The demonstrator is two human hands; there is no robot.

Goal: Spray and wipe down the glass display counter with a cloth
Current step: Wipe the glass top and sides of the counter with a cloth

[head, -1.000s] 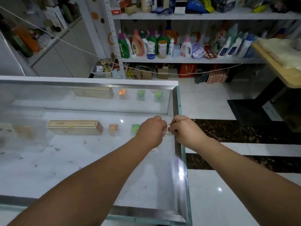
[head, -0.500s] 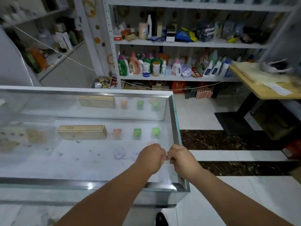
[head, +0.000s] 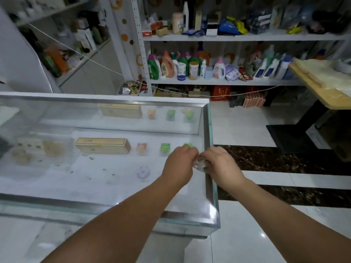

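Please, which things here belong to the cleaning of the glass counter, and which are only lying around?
For the job: glass counter; left hand and right hand, both pinching a small crumpled piece (cloth or not, unclear).

Just lying about: long box and green packet inside the case; bottles on the shelf; wooden table.

2 hands [head: 178, 164]; 1 clear wad [head: 199, 165]; 1 glass counter [head: 208, 188]; front row: 1 long box [head: 103, 148], 3 sm. packets [head: 141, 149].
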